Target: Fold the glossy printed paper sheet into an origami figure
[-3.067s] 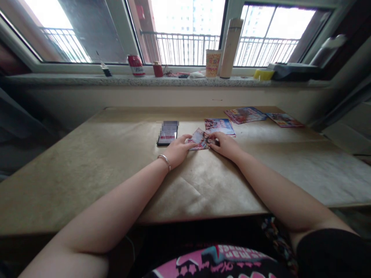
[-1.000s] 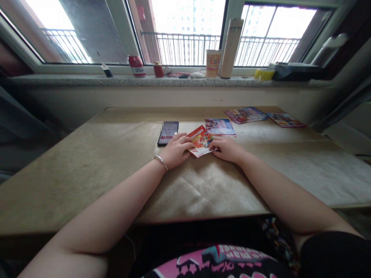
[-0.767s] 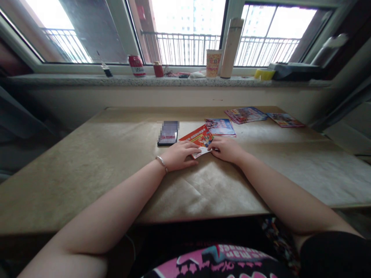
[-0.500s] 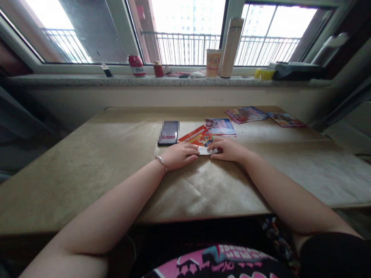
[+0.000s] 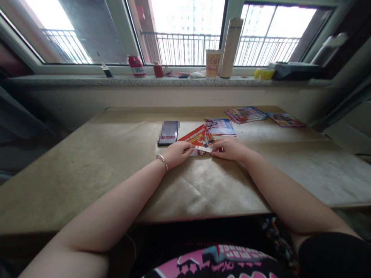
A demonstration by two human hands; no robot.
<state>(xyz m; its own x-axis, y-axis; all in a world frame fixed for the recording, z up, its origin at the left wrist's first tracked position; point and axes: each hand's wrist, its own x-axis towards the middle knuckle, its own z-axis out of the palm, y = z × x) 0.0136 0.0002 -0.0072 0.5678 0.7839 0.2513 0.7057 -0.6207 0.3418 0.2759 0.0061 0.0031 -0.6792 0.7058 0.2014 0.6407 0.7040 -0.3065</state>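
Note:
A red printed paper sheet (image 5: 199, 136), folded to a triangular top, lies on the table in front of me. Along its near edge runs a folded strip showing white, with a printed part below it. My left hand (image 5: 180, 153), with a silver bracelet at the wrist, pinches the left end of this strip. At the right end, my right hand (image 5: 228, 149) grips the paper between thumb and fingers. Just beyond my left hand lies a phone (image 5: 168, 133), its screen partly blurred.
Blue printed leaflets (image 5: 220, 127) lie beyond my right hand. Farther right are a stack of leaflets (image 5: 246, 114) and another small pile (image 5: 285, 119). The windowsill (image 5: 174, 81) holds a red can (image 5: 136, 66), a paper cup (image 5: 213, 63) and a tall cylinder (image 5: 231, 48).
The near edge of the red paper has been turned up: a narrow white strip and printed part now show. My left fingers, flat before, have drawn together at its end.

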